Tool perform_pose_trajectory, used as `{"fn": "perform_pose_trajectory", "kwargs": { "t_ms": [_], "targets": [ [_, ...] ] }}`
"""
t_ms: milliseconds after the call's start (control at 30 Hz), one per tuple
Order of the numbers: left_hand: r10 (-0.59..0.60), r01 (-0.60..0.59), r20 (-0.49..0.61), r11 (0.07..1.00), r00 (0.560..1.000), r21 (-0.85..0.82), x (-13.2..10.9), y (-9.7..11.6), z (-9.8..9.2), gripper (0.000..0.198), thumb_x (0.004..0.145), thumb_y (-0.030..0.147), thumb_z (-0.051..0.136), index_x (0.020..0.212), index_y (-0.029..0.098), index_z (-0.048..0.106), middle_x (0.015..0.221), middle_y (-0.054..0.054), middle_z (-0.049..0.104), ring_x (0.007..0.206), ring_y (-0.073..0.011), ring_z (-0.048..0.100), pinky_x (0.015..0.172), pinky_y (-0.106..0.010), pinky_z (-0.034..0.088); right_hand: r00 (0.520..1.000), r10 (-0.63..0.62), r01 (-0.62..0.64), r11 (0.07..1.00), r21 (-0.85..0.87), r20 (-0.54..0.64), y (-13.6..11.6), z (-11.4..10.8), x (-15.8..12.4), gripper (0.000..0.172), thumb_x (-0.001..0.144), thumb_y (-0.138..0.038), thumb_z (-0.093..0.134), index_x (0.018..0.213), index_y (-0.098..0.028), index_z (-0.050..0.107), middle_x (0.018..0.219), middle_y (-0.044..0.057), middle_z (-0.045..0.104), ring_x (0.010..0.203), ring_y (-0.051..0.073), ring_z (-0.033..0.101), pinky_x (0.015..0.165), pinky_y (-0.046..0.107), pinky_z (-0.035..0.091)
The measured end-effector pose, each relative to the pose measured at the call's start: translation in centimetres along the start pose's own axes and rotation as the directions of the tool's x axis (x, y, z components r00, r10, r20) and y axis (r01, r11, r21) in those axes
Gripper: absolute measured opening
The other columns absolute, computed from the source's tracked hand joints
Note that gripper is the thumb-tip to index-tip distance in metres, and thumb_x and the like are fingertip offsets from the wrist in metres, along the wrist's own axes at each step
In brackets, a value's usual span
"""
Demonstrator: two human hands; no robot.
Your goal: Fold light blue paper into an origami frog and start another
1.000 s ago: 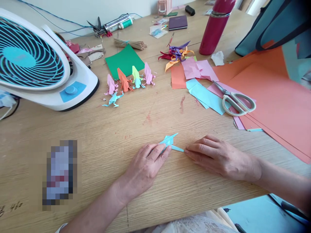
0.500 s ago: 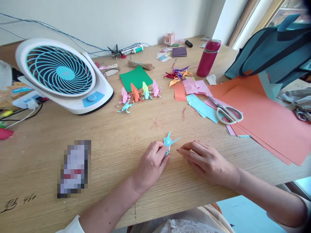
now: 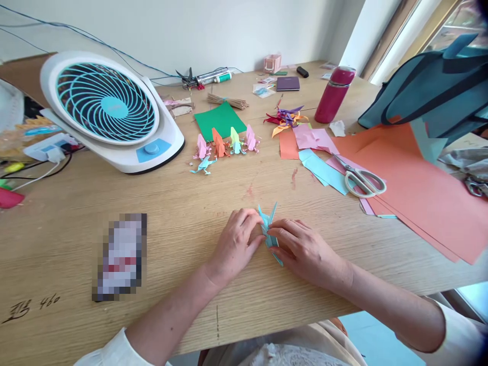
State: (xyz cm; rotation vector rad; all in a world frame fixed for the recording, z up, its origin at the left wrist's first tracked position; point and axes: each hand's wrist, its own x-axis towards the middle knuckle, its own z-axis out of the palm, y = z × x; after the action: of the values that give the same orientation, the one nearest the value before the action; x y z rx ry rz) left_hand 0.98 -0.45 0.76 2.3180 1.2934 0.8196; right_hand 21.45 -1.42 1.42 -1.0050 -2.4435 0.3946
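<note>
A light-blue origami figure (image 3: 271, 238) with narrow pointed flaps is held just above or on the table between my two hands. My left hand (image 3: 238, 244) has its thumb and fingertips closed on the left side of the paper. From the other side, my right hand (image 3: 305, 249) pinches the figure, its fingers covering part of the folds. Two points stick up away from me and another shows below my right fingers. Farther back stand several small folded figures in pink, orange (image 3: 219, 143) and yellow-green, with a light-blue one (image 3: 205, 165) in front.
A white fan (image 3: 114, 114) stands at back left. Scissors (image 3: 364, 182) lie on coloured paper strips beside large orange sheets (image 3: 412, 188). A green sheet (image 3: 221, 120), a magenta bottle (image 3: 335, 95) and a teal bag (image 3: 415, 86) are behind. A blurred-out object (image 3: 122, 256) lies at left.
My right hand has moved left and taken hold of the origami figure. The figure has been turned, with more of it showing. The view has shifted slightly.
</note>
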Motion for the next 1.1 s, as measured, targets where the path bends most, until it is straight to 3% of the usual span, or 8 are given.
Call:
{"fn": "perform_pose_trajectory", "kwargs": {
  "t_ms": [100, 167, 367, 633, 900, 1000, 1100],
  "targets": [
    [0.101, -0.106, 0.073, 0.993, 0.992, 0.058, 0.8, -1.2, -0.5, 0.033, 0.088, 0.014, 0.062, 0.119, 0.024, 0.054, 0.134, -0.006, 0.055, 0.131, -0.0257, 0.044, 0.109, -0.047, 0.039, 1.0, -0.018, 0.018, 1.0, -0.007, 0.002, 0.2, 0.0, 0.1, 0.015, 0.095, -0.017, 0.053, 0.108, -0.014, 0.06, 0.109, 0.011, 0.067, 0.096, 0.022, 0.065, 0.086, 0.039, 0.052],
    [0.137, -0.145, 0.123, 0.988, 0.983, 0.053, 1.2, -1.7, -0.6, 0.035, 0.091, 0.018, 0.06, 0.125, 0.024, 0.052, 0.133, -0.005, 0.057, 0.134, -0.025, 0.042, 0.111, -0.047, 0.036, 1.0, -0.027, 0.027, 1.0, 0.002, 0.011, 0.4, -0.2, 0.1, 0.015, 0.095, -0.015, 0.051, 0.108, -0.015, 0.059, 0.108, 0.01, 0.067, 0.097, 0.021, 0.065, 0.087, 0.037, 0.05],
    [0.128, -0.14, 0.139, 0.986, 0.982, 0.086, 1.5, -1.8, -0.7, 0.021, 0.091, 0.027, 0.063, 0.11, 0.021, 0.06, 0.111, -0.007, 0.063, 0.107, -0.0226, 0.055, 0.094, -0.041, 0.044, 0.998, -0.041, 0.041, 0.999, 0.01, 0.041, 0.6, -0.7, 0.1, 0.017, 0.097, -0.014, 0.046, 0.108, -0.017, 0.059, 0.108, 0.009, 0.067, 0.098, 0.018, 0.064, 0.087, 0.034, 0.047],
    [0.064, -0.084, 0.231, 0.994, 0.971, 0.075, 2.6, -1.6, -1.3, 0.013, 0.082, 0.022, 0.071, 0.094, 0.022, 0.064, 0.097, -0.002, 0.063, 0.099, -0.0212, 0.055, 0.086, -0.035, 0.043, 0.997, 0.048, -0.042, 0.995, -0.089, 0.065, 0.2, -0.6, 1.4, 0.009, 0.094, -0.018, 0.053, 0.092, -0.017, 0.062, 0.086, 0.006, 0.064, 0.082, 0.017, 0.06, 0.078, 0.031, 0.041],
    [0.021, -0.032, 0.371, 0.999, 0.929, 0.025, 4.2, -1.8, -1.6, 0.009, 0.082, 0.016, 0.067, 0.089, 0.023, 0.066, 0.093, -0.001, 0.059, 0.099, -0.0211, 0.054, 0.082, -0.032, 0.042, 0.982, 0.107, -0.131, 0.98, 0.151, 0.153, 1.3, -1.3, 2.9, 0.015, 0.089, -0.008, 0.057, 0.078, -0.017, 0.062, 0.086, 0.002, 0.058, 0.073, 0.011, 0.057, 0.066, 0.023, 0.041],
    [-0.009, -0.015, 0.405, 0.998, 0.914, 0.057, 4.5, -1.6, -1.9, 0.01, 0.082, 0.015, 0.066, 0.088, 0.023, 0.065, 0.092, 0.0, 0.06, 0.099, -0.0217, 0.055, 0.083, -0.034, 0.041, 0.983, 0.037, -0.069, 0.982, 0.178, 0.18, 1.9, -1.4, 2.9, 0.018, 0.092, -0.008, 0.053, 0.077, -0.016, 0.061, 0.086, 0.003, 0.057, 0.073, 0.012, 0.056, 0.066, 0.023, 0.042],
    [-0.025, -0.019, 0.419, 0.995, 0.908, 0.1, 4.8, -1.4, -2.3, 0.007, 0.082, 0.018, 0.067, 0.087, 0.023, 0.065, 0.093, -0.001, 0.061, 0.099, -0.0222, 0.054, 0.085, -0.036, 0.039, 0.978, -0.122, 0.101, 0.986, 0.129, 0.167, 2.5, -1.4, 2.5, 0.024, 0.098, -0.012, 0.045, 0.082, -0.016, 0.062, 0.089, 0.006, 0.06, 0.078, 0.014, 0.056, 0.071, 0.027, 0.044]
  ]
}}
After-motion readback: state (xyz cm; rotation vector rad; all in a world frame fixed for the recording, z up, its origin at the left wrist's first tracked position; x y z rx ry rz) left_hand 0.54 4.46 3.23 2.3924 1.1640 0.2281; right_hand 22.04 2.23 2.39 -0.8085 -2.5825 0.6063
